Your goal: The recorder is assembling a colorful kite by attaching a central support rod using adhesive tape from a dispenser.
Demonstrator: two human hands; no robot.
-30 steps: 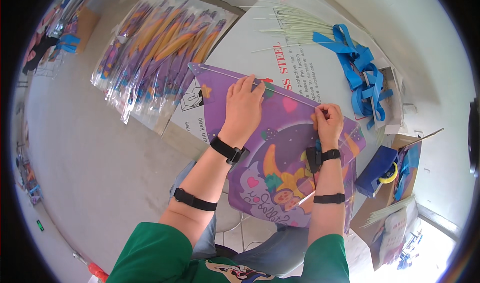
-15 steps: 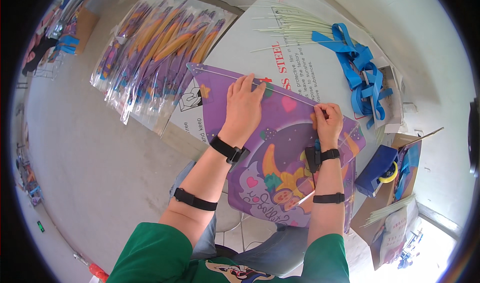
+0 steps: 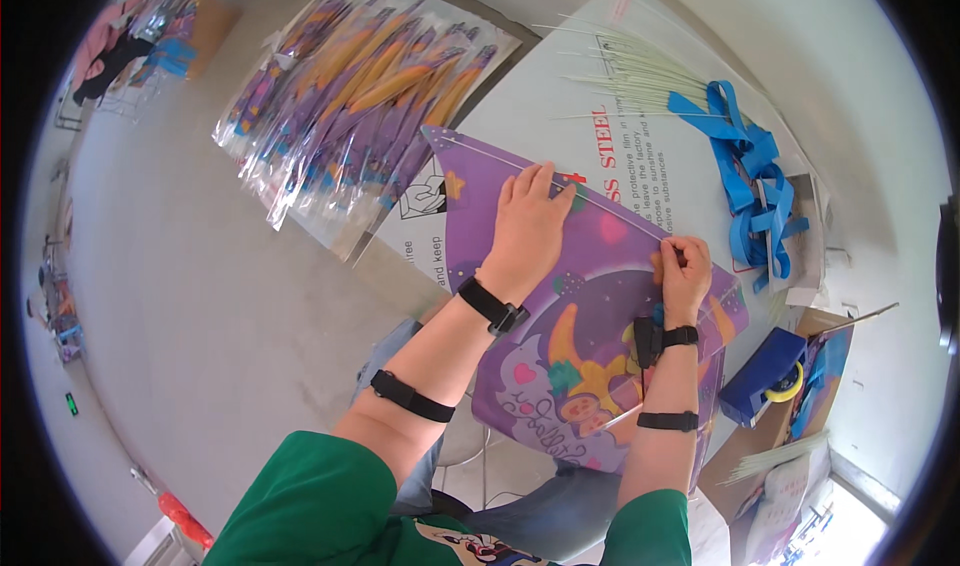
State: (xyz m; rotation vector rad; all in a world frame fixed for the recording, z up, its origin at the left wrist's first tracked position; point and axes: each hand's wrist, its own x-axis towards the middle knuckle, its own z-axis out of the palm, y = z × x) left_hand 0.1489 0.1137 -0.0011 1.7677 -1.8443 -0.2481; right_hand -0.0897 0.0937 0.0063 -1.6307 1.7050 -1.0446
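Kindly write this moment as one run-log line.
left hand: resting on purple sheet; right hand: pinching at thin rod, sheet's far edge; blue ribbon: beyond sheet, right

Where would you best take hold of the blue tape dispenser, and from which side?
Probably around the broad blue body of the tape dispenser, coming from the picture's left with the right hand, the nearer one. That side faces the purple sheet, while the yellow tape roll shows toward the right, beside the carton.
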